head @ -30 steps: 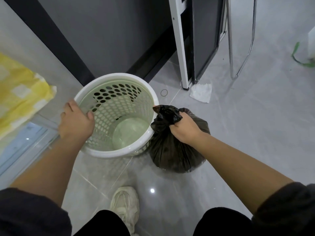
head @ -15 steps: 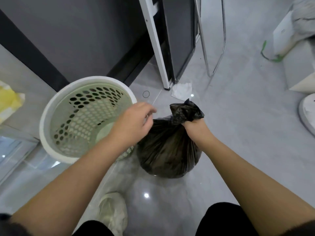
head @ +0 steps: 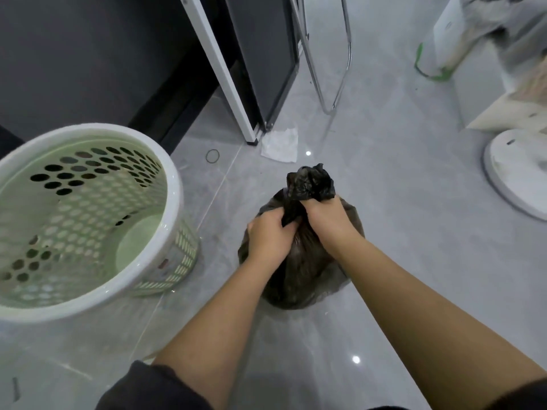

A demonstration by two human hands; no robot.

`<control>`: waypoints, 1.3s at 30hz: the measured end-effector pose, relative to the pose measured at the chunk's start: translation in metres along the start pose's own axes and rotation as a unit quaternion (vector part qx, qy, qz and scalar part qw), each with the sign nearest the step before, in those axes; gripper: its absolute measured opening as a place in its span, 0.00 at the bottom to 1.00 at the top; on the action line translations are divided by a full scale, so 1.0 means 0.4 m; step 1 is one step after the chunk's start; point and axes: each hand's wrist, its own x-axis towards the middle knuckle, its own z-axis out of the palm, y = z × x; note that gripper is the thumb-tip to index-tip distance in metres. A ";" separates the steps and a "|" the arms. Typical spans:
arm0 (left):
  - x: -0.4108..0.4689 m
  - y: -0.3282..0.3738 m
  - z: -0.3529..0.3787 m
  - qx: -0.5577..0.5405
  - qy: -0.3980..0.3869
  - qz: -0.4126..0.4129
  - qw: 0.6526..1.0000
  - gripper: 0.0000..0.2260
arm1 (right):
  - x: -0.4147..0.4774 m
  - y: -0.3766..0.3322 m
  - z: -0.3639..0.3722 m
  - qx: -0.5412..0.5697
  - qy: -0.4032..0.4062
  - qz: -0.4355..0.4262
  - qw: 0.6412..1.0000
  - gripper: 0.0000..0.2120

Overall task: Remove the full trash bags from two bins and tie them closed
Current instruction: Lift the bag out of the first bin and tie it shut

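Note:
A full black trash bag (head: 299,276) stands on the grey tiled floor in the middle of the view. Its gathered neck sticks up in a crumpled tuft above my fists. My left hand (head: 270,236) grips the neck from the left and my right hand (head: 327,216) grips it from the right, the two hands touching. To the left stands a pale green perforated bin (head: 174,184) with a white rim, and no bag is in it.
A white paper scrap (head: 281,145) and a black rubber band (head: 212,155) lie on the floor beyond the bag. A white frame post (head: 225,72), a dark panel and a chrome chair leg (head: 334,93) stand behind. A white round fan base (head: 515,176) sits at the right.
My left hand left the bin's rim, crossed to the bag and closed on its neck beside my right hand. The view has shifted right, so the bin now sits further left.

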 end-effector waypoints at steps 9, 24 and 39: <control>0.040 0.008 -0.011 0.045 -0.001 0.077 0.996 0.05 | 0.031 0.106 -0.160 -0.309 -0.083 -0.096 0.942 0.28; 0.147 0.178 -0.204 0.085 -0.196 -0.010 0.977 0.06 | 0.054 0.119 0.000 -0.401 -0.067 -0.072 0.911 0.13; 0.072 0.083 -0.185 0.192 -0.163 0.113 0.961 0.17 | 0.085 0.143 -0.040 -0.212 -0.151 -0.035 0.965 0.13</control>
